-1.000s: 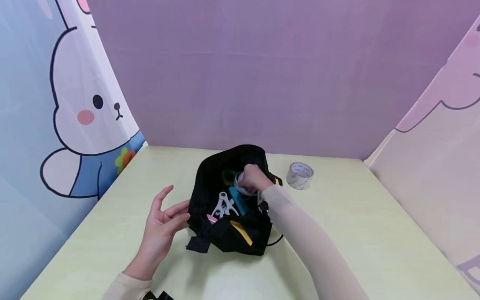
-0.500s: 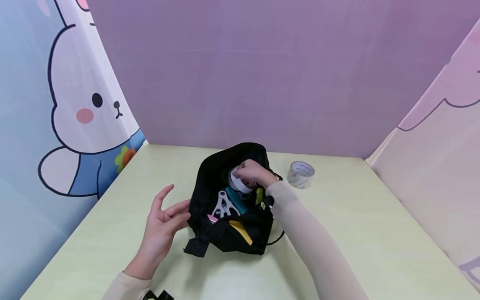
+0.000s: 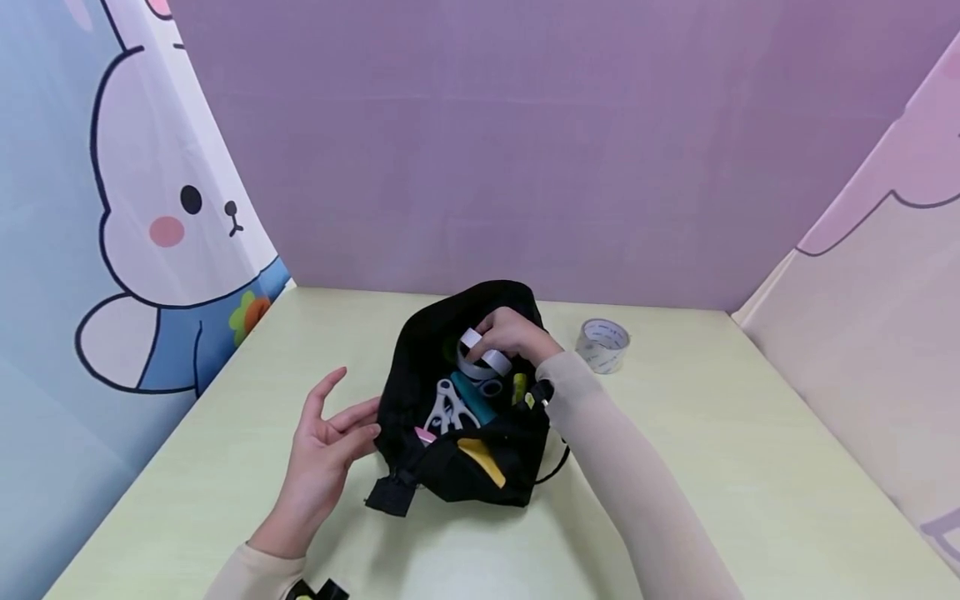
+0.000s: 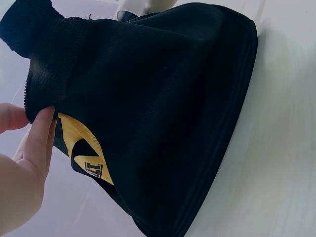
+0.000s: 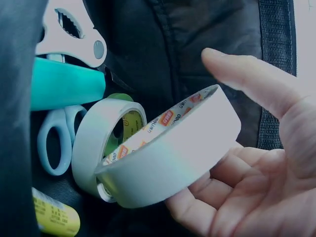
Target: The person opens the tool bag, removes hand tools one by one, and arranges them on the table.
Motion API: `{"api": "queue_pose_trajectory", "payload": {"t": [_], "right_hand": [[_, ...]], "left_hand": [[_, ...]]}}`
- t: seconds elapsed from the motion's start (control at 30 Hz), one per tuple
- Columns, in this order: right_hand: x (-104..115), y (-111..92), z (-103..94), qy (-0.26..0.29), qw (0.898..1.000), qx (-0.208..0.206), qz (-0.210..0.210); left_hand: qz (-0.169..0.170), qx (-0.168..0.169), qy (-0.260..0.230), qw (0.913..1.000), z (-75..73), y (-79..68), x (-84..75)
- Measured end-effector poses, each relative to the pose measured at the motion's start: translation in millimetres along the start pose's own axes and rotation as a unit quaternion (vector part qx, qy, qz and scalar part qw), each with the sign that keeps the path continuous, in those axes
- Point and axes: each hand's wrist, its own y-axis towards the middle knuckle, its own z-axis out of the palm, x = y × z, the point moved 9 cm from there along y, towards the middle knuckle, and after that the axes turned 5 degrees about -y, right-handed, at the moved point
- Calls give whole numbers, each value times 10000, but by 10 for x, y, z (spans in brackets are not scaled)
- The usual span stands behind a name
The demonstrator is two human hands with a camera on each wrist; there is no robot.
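Observation:
A black zip bag (image 3: pixel 487 487) stands unzipped on the table. My left hand (image 3: pixel 322 458) holds its left rim between thumb and fingers, the index finger raised. In the left wrist view, its fingers (image 4: pixel 39 140) lie on the outside by the zipper and a yellow loop. Inside the bag, my right hand (image 3: pixel 513 333) holds a tilted roll of white tape (image 5: pixel 168 153). The fingers curl under it; the thumb is stretched out just above its far edge. That roll leans on a second tape roll (image 5: pixel 86 148). Part of the right hand's fingers is hidden behind the held roll.
Beside them in the bag are grey-handled scissors (image 5: pixel 59 143), a teal object (image 5: pixel 66 84), a white-handled cutting tool (image 5: pixel 74 34) and a yellow tube (image 5: pixel 57 212). A clear tape roll (image 3: pixel 602 346) stands on the table (image 3: pixel 712 467), right of the bag. A purple backdrop rises behind.
My right hand has risen slightly inside the bag, and the white tape roll has tilted so that more of its band shows. The left hand keeps its place at the rim.

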Motion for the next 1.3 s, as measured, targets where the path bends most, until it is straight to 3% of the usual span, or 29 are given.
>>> {"api": "queue_pose_trajectory", "payload": {"t": [0.33,0.8,1.0,1.3], "right_hand": [[57,-23,-139,-294,9991,-294,56],[228,-140,-108,100,9987,480,-163],[258,-180,-165,516,9950,820,-229],[339,-309,-324,1468,9829,973,-531]], "left_hand": [[9,49,-74,10000,16,-2,-23],[18,81,49,10000,2,-9,-31],[-33,63,119,9999,-3,-12,-18],[-1,75,151,9999,35,-23,-41]]}}
